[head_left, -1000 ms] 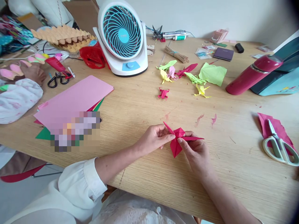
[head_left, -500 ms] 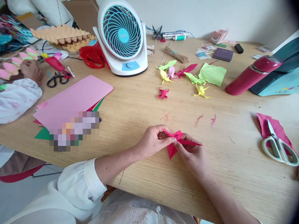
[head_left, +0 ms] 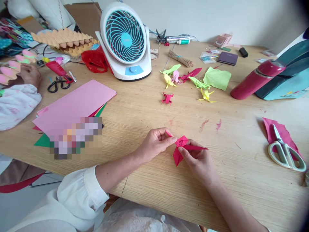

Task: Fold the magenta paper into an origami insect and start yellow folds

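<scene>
Right now, both your hands meet over the table (head_left: 135, 116) near its front edge, with the red paper (head_left: 180, 148) between them. It is folded to several points, one toward you, a slim one out to each side.

Your left hand (head_left: 156, 143) is mostly closed: the fingers curl in, the thumb lies nearly straight toward the paper, and you pinch its left point between thumb and forefinger. Your left forearm (head_left: 118, 169) slants in across the front edge from the lower left, with the white cuff (head_left: 93, 187) pushed back below the elbow side of it.

Your right hand (head_left: 199, 158) is partly closed, the thumb pressing the middle of the paper from above and the fingers bent behind the long right point. Your right forearm (head_left: 224, 193) is bare and reaches in from the lower right, angled up toward the left.

Past your hands lies the frog (head_left: 167, 99), with the yellow crane (head_left: 206, 95) to its right and the green sheet (head_left: 217, 78) farther back. The fan (head_left: 126, 38) stands toward the back edge. Near the table's right side, the scissors (head_left: 280, 146) lie on the red scrap (head_left: 287, 132), blades away from you. The pink sheets (head_left: 82, 103) are toward the left side, and a co-worker's hand (head_left: 31, 75) is beyond them, near the left edge.
</scene>
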A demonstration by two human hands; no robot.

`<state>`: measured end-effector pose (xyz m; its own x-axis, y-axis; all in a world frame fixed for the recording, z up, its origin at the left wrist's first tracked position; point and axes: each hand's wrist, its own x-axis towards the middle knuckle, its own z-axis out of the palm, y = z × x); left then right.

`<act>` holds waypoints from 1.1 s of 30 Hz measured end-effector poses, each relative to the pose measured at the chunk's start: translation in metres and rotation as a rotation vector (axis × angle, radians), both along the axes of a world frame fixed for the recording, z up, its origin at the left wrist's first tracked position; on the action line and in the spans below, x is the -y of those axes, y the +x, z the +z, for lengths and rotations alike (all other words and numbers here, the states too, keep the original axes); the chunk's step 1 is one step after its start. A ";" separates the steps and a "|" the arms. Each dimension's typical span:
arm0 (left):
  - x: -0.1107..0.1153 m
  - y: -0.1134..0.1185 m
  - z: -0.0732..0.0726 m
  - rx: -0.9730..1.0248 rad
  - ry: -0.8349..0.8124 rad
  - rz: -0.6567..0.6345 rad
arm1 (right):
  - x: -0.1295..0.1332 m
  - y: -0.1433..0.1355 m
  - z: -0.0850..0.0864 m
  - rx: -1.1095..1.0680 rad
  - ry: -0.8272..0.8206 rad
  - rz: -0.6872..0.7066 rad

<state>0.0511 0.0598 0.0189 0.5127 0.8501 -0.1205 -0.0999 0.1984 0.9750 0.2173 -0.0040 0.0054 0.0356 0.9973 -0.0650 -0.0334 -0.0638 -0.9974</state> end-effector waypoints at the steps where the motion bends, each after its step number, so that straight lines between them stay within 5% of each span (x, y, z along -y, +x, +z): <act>1: -0.001 0.000 0.000 0.014 -0.025 0.007 | 0.000 0.000 0.000 -0.002 -0.007 0.000; 10: -0.019 -0.007 -0.003 0.172 -0.139 0.104 | -0.001 0.002 0.006 -0.062 -0.036 0.101; 16: -0.016 -0.006 -0.003 -0.005 0.100 -0.321 | 0.002 0.004 0.003 -0.281 -0.145 0.282; 20: -0.013 -0.003 0.001 0.015 0.156 -0.468 | 0.007 0.004 0.000 -0.424 -0.275 0.341; 29: 0.004 0.002 -0.013 0.178 -0.263 -0.595 | 0.010 -0.004 0.001 -0.577 -0.391 0.422; 33: 0.009 0.003 -0.010 0.278 -0.397 -0.440 | 0.005 -0.001 0.002 -0.449 -0.270 0.463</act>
